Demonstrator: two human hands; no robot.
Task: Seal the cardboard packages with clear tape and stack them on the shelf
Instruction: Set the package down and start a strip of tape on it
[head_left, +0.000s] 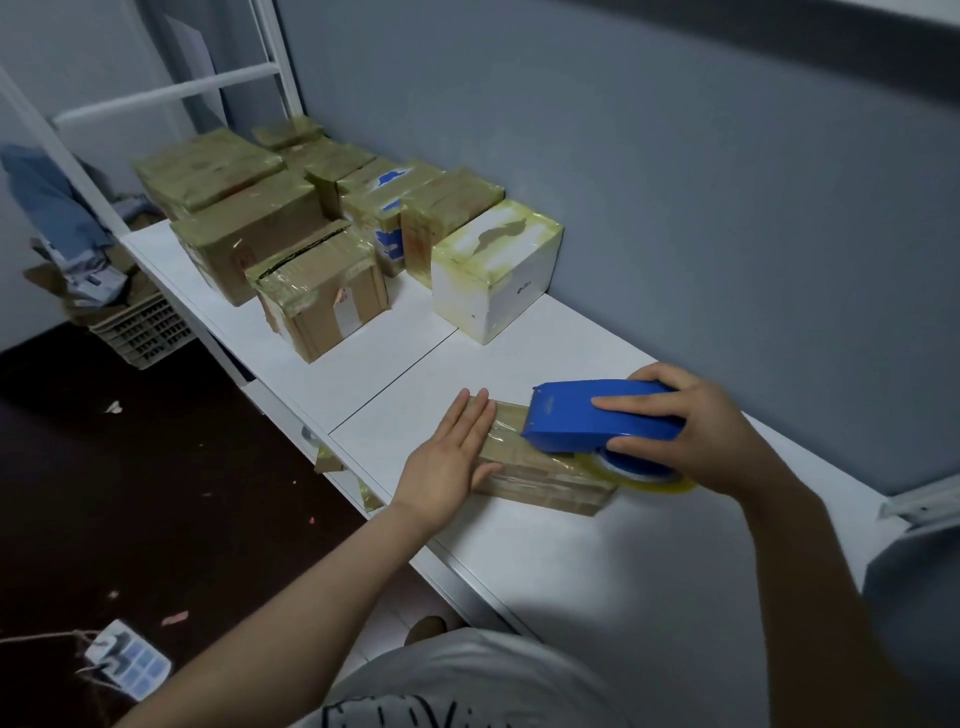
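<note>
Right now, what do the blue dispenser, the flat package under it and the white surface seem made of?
Blue dispenser: likely moulded plastic, smooth with a soft sheen.
Flat package: brown cardboard, glossy where clear tape wraps it.
White surface: probably laminated board, matte, with a seam between panels.

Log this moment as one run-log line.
phase: taping | left hand: pressing flat on cardboard package | right hand: grips blue tape dispenser on package | sealed boxes: grouped farther along white shelf
</note>
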